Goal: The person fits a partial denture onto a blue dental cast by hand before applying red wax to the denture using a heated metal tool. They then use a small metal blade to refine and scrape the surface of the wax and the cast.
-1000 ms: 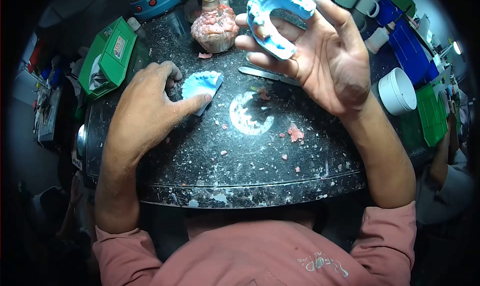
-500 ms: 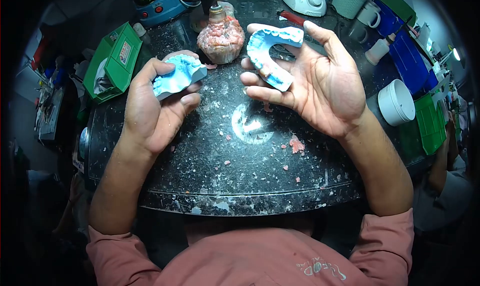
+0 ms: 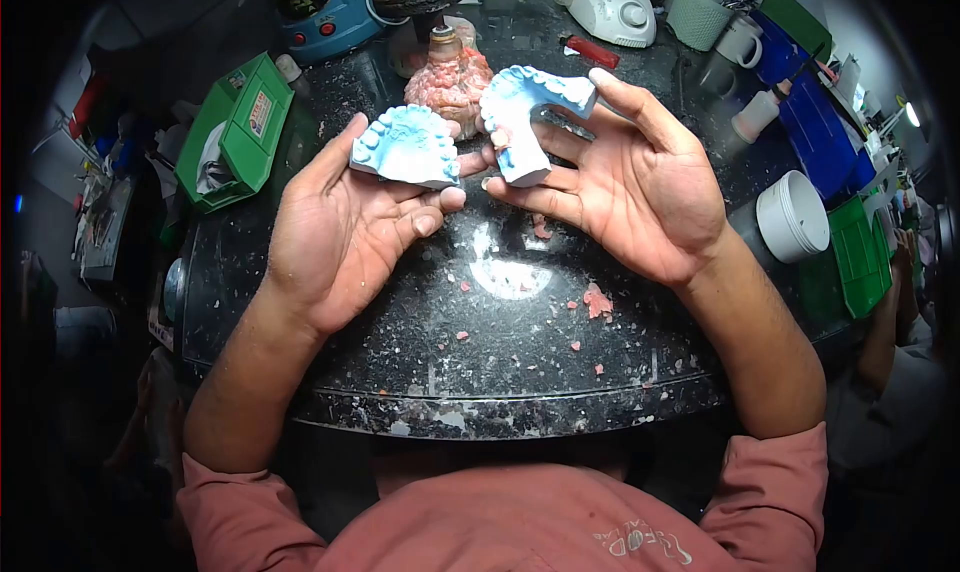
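My left hand (image 3: 350,227) holds a light-blue dental cast (image 3: 405,149) with a solid middle, its row of teeth facing up and away from me. In my right hand (image 3: 640,177) is a horseshoe-shaped blue dental cast (image 3: 520,102), gripped at its ends between thumb and fingers, with a small pinkish patch on its left side. The two casts are close together above the dark bench (image 3: 400,322). Just behind them stands a lumpy pink wax-covered object (image 3: 447,84), partly hidden by the casts.
A green bin (image 3: 245,137) lies at the left. Behind are a blue device (image 3: 325,22), a white machine (image 3: 610,10) and a red item (image 3: 590,52). At the right are a white tub (image 3: 792,215) and a blue bin (image 3: 815,127). Pink scraps (image 3: 597,301) dot the bench.
My left hand has moved right and turned its cast so that the teeth show from above. My right hand has tilted the horseshoe cast and brought it slightly left, nearer the other.
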Demonstrator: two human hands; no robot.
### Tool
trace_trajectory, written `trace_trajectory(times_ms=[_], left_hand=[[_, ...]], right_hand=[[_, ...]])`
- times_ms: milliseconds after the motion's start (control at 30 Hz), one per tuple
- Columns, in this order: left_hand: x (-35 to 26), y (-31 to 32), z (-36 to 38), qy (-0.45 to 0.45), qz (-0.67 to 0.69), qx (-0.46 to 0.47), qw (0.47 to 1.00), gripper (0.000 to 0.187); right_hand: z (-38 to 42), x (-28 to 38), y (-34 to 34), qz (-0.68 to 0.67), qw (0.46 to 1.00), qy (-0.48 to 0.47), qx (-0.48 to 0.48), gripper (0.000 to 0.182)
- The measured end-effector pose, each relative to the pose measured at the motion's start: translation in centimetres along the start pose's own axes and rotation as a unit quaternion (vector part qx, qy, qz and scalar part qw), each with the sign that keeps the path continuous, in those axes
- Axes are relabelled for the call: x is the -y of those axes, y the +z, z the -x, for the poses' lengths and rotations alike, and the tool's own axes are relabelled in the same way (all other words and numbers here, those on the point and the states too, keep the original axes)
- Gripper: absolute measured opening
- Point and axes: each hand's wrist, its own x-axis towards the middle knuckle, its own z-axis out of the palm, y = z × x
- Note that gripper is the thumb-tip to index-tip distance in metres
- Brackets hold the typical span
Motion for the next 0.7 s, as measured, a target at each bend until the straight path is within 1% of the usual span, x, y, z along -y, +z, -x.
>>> trace_trajectory(times_ms=[33, 67, 100, 167, 267, 300, 367, 400, 433, 467, 500, 533, 567, 600, 633, 700], left_hand=[[0.1, 0.0, 0.0, 0.000, 0.021, -0.019, 1.000, 0.058], [0.0, -0.5, 0.0, -0.015, 0.039, 0.006, 0.999, 0.058], [-0.1, -1.2, -0.1, -0.014, 0.038, 0.005, 0.999, 0.058], [-0.2, -2.2, -0.3, -0.024, 0.045, 0.133, 0.990, 0.058], [-0.2, -1.9, -0.4, -0.002, 0.020, 0.145, 0.989, 0.060], [-0.1, -1.1, -0.2, -0.002, 0.020, 0.146, 0.989, 0.060], [0.5, 0.8, 0.2, 0.053, -0.019, 0.019, 0.998, 0.062], [0.9, 0.7, 0.2, 0.068, -0.045, 0.033, 0.996, 0.060], [1.2, 0.4, 0.1, 0.090, -0.082, 0.055, 0.991, 0.057], [1.3, 0.7, 0.3, 0.123, -0.124, 0.061, 0.983, 0.057], [1.5, 1.0, 0.5, 0.157, -0.165, 0.068, 0.971, 0.059], [1.7, 1.0, 0.4, 0.156, -0.166, 0.068, 0.971, 0.059], [1.9, 0.8, 0.3, 0.188, -0.191, 0.075, 0.961, 0.064], [2.0, 0.7, 0.2, 0.219, -0.216, 0.081, 0.948, 0.070], [2.0, 0.9, 0.3, 0.218, -0.216, 0.082, 0.948, 0.070], [2.1, 1.1, 0.6, 0.241, -0.235, 0.093, 0.937, 0.077]], right_hand=[[0.0, 0.0, 0.1, -0.025, 1.000, 0.004, 0.009, 0.057], [-0.1, -0.1, 0.1, -0.013, 1.000, -0.010, 0.014, 0.058], [-0.2, -0.2, 0.1, -0.013, 1.000, -0.009, 0.016, 0.058], [-0.2, -0.2, 0.0, -0.015, 1.000, -0.013, 0.001, 0.059], [-0.1, 0.0, -0.1, -0.011, 1.000, -0.021, 0.000, 0.061], [-0.1, -0.1, 0.0, -0.011, 1.000, -0.022, 0.000, 0.061], [0.1, -0.2, 0.4, 0.096, 0.992, -0.087, 0.002, 0.060], [0.3, -0.6, 1.1, 0.206, 0.967, -0.146, -0.020, 0.059], [0.4, -0.9, 1.6, 0.312, 0.927, -0.202, -0.042, 0.058], [0.4, -0.7, 1.2, 0.449, 0.856, -0.256, -0.004, 0.061], [0.6, -1.3, 1.4, 0.439, 0.856, -0.273, -0.013, 0.071], [0.4, -1.7, 1.3, 0.485, 0.816, -0.315, 0.000, 0.075], [0.2, -2.0, 1.2, 0.528, 0.771, -0.355, 0.013, 0.080], [0.3, -2.4, 1.5, 0.526, 0.763, -0.377, 0.010, 0.082], [0.5, -2.5, 1.6, 0.526, 0.762, -0.377, 0.009, 0.082], [0.7, -2.6, 1.6, 0.522, 0.777, -0.351, 0.026, 0.080]])
